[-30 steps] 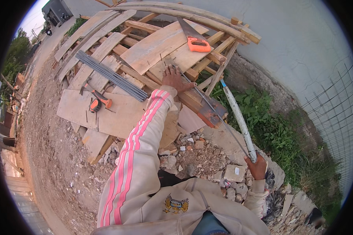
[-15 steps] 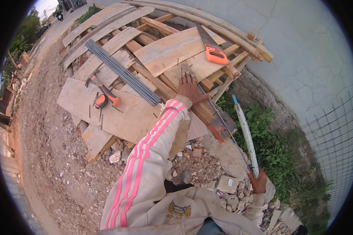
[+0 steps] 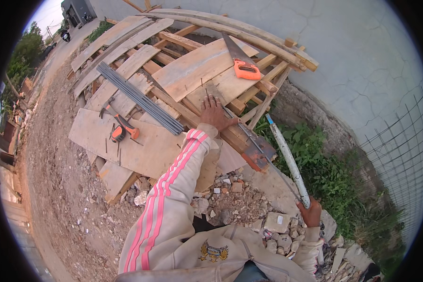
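Note:
My left hand [image 3: 213,113] lies spread on the plank, thumb beside a long thin steel rod [image 3: 282,176] that runs down toward my right hand. My right hand [image 3: 310,211] grips a white pipe [image 3: 289,159] with a blue tip; the rod's lower end is at that hand. A rusty metal piece [image 3: 258,155] is under the rod at the plank's end. Upright nails stand above my left hand. An orange-handled handsaw [image 3: 246,70] lies on the boards above. Left of my hand are a bundle of steel bars [image 3: 138,96], a hammer [image 3: 110,113] and a tape measure [image 3: 117,133].
The stacked timber [image 3: 113,37] stands by a cracked wall [image 3: 362,61]. Weeds [image 3: 329,188] and leaning wire mesh [image 3: 399,145] are at right. Broken rubble [image 3: 277,223] lies near me, a gravel road [image 3: 47,160] at left, parked motorbikes [image 3: 66,35] at its far end.
The whole view has shifted slightly with my head. Against the timber, both hands hold nearly the same positions, the left flat on the plank and the right on the pipe.

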### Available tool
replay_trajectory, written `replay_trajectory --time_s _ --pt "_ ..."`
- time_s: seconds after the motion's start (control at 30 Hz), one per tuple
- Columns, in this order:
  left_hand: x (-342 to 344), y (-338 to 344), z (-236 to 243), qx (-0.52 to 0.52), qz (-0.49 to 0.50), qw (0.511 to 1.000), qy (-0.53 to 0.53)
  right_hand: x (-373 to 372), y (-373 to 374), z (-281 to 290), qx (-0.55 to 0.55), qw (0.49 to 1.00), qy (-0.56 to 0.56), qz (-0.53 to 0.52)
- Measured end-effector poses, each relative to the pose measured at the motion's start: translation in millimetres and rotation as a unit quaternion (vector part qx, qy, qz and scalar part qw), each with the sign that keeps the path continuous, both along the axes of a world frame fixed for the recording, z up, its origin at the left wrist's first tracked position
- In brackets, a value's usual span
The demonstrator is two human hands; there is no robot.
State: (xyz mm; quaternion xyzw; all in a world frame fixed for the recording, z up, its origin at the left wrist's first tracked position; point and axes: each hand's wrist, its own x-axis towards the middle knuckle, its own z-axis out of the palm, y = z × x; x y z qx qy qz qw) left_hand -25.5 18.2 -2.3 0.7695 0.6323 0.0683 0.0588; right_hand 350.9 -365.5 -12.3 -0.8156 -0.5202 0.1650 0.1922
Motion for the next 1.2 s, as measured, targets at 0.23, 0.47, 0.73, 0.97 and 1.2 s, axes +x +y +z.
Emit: replay_trajectory --time_s 0.23,0.47,0.73,0.97,1.2 --pt "0 -3 0 0.012 -0.002 1.000 -0.004 -11 1 2 -0.002 0.998 0.037 -0.044" --pt "0 -1 -7 0.044 -0.005 0.999 -0.012 -16 0 2 -0.016 0.991 0.111 -0.070" --pt "-7 -8 5 0.030 -0.003 1.000 0.007 -23 4 17 -0.004 0.998 0.059 -0.024" --pt "-5 -7 -1 0.018 -0.003 1.000 -0.002 -14 -8 -16 0.088 0.996 0.000 0.012" --pt "10 -6 -5 0.037 -0.001 0.999 -0.011 -17 5 30 -0.019 0.995 0.101 -0.022"
